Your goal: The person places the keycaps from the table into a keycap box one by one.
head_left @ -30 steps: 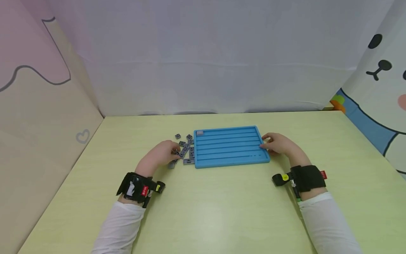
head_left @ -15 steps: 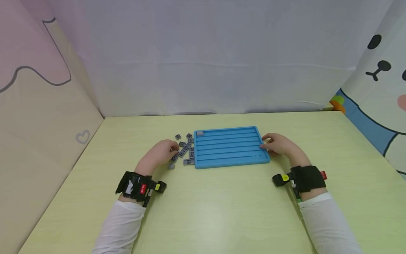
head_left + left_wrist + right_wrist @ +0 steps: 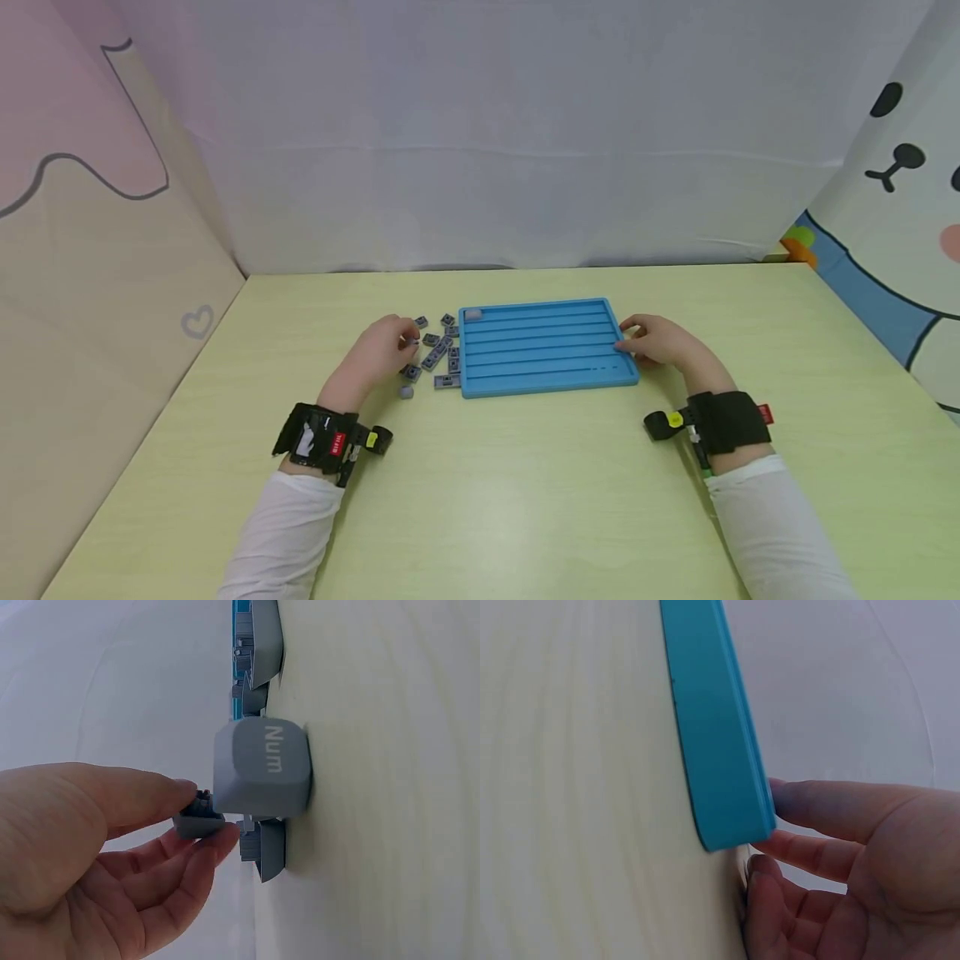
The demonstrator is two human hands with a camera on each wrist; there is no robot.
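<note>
Left hand [image 3: 82, 847], small grey keycap [image 3: 199, 817] pinched

Illumination is bright, even and diffuse, with no single source visible. The pale yellow-green wooden table [image 3: 480, 500] shows a soft sheen near its front centre and only faint, short shadows under the flat blue plastic grooved tray [image 3: 547, 383]. The head view is sharp at centre, with wide-angle bending toward the edges. In the left wrist view, the grey plastic keycap marked "Num" [image 3: 262, 769] is sharp, while the near palm is soft. The right wrist view is slightly soft throughout.
</note>
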